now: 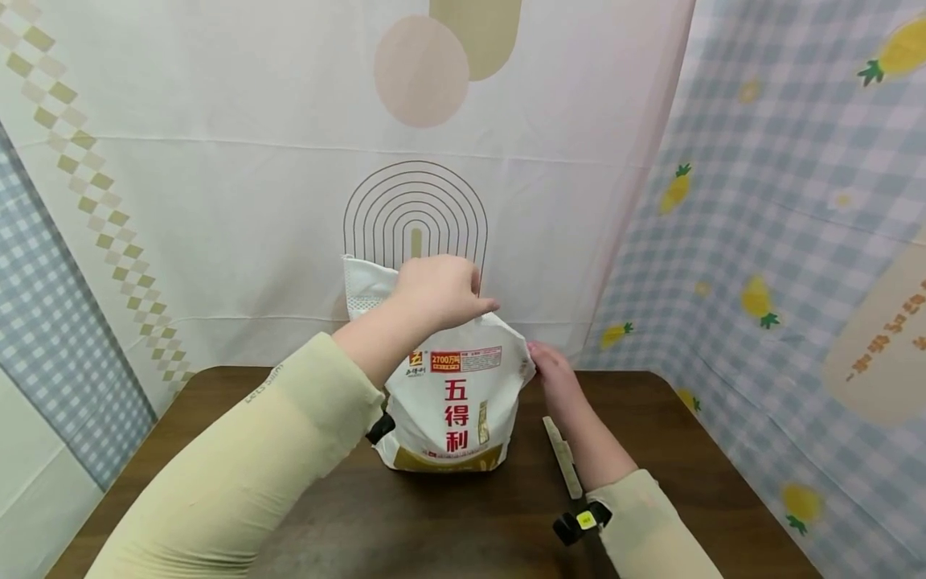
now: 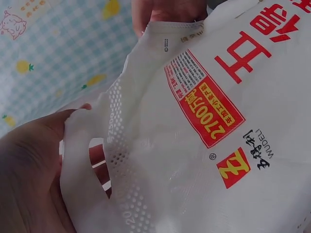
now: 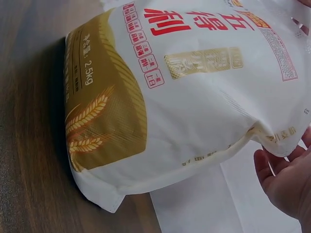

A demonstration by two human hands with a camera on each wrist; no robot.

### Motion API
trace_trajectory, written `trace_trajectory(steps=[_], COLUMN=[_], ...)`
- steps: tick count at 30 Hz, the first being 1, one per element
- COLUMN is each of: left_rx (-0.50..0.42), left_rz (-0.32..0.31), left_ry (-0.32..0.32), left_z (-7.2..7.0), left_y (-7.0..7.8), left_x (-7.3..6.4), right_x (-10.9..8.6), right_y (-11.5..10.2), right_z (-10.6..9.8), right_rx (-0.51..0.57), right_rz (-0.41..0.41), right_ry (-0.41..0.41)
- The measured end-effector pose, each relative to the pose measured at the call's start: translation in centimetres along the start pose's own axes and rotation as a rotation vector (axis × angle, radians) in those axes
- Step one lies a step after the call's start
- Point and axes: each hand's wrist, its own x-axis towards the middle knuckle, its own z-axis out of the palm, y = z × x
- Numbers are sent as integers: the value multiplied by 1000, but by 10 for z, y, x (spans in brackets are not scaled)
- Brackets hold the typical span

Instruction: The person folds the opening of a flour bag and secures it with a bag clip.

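Observation:
A white flour bag with red characters, a gold base and a wheat-ear print stands upright on the brown table. My left hand grips its top edge at the cut-out handle; in the left wrist view the thumb lies on the near side and fingers show through the slot. At the bag's upper right corner, my right hand holds the edge, its fingers curled at the corner in the right wrist view. Part of the bag's top is hidden behind the left hand in the head view.
A narrow pale strip-shaped object lies on the table beside the right forearm; its kind is unclear. Behind the table hangs a white patterned cloth, with a blue checked cloth on the right.

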Motion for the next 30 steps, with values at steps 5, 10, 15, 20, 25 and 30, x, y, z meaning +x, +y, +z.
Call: trace_trajectory(steps=[5, 10, 15, 20, 25, 30], left_rx=[66, 77, 51, 29, 14, 4], left_rz=[8, 17, 29, 38, 41, 69], left_ry=[-10, -13, -18, -20, -29, -41], left_z=[-1, -1, -1, -2, -1, -2], left_y=[-5, -7, -8, -10, -13, -16], left_x=[-2, -3, -1, 0, 2, 1], right_x=[0, 2, 5, 7, 7, 7], right_y=[-1, -3, -7, -10, -8, -6], right_z=[2, 3, 6, 10, 14, 17], right_rx=[-35, -76, -103, -215, -260, -316], right_rz=[5, 8, -5, 3, -17, -41], right_ry=[-3, 6, 6, 11, 8, 43])
